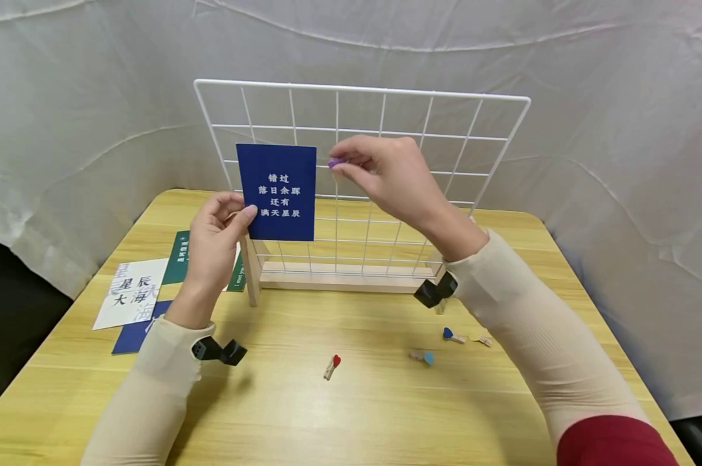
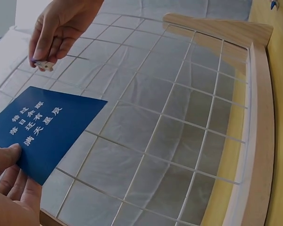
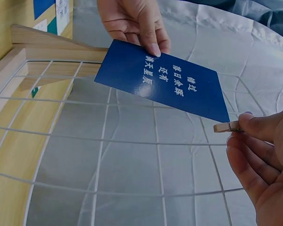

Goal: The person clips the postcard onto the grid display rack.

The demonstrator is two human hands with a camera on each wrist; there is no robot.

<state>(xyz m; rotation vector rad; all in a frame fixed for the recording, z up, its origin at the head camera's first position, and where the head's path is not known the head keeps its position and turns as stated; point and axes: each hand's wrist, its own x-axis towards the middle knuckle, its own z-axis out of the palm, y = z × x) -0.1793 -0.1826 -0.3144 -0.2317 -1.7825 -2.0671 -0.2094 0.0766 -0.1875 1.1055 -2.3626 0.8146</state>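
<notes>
A dark blue card (image 1: 278,162) with white Chinese writing stands upright before the left part of a white wire grid (image 1: 359,222). My left hand (image 1: 215,236) pinches its lower left edge between thumb and fingers. To the right of the card, my right hand (image 1: 394,175) pinches a small wooden clothespin (image 3: 226,126) with a purple top (image 1: 336,162). In the right wrist view the clothespin's tip is close to the card's corner. The left wrist view shows the card (image 2: 47,127) tilted in front of the wires.
The grid stands in a wooden base (image 1: 339,278). On the table, several clothespins lie about, among them one with a red heart (image 1: 332,367) and one with a light blue heart (image 1: 422,356). White (image 1: 131,294), green (image 1: 178,259) and blue (image 1: 132,335) cards lie at left.
</notes>
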